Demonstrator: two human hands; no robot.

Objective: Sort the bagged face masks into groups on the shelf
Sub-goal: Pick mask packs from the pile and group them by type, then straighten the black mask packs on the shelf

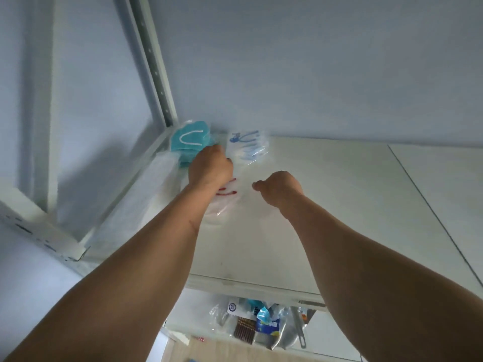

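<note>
Both forearms fill the near field, reaching up and forward onto the white shelf (326,194). Below its front edge, a lower tier holds mixed packets (261,322), too jumbled to count.

Grip state: my left hand (210,167) is curled, knuckles toward me, resting against the teal mask bag (189,141) at the back left corner; the fingertips are hidden, so I cannot tell whether they pinch the bag or only push it. My right hand (281,186) is loosely fisted just above the shelf, near a clear bag with red ear loops (224,194); it appears to hold nothing.

Count on the upper shelf:
1. Teal mask bag: one, possibly a stack, beside the upright post (156,74).
2. Clear bag with blue print (247,146): one, just right of the teal bag.
3. Clear bag with red ear loops: one, partly under my left wrist.

Risks, as I judge them:
- Teal bag sits at the shelf's open left edge; a sideways push could tip it off.
- Slippery film lets bags slide together, merging the groups.
- My left wrist may drag the red-loop bag when it withdraws.
- Motion blur suggests haste; misplacement follows.
</note>
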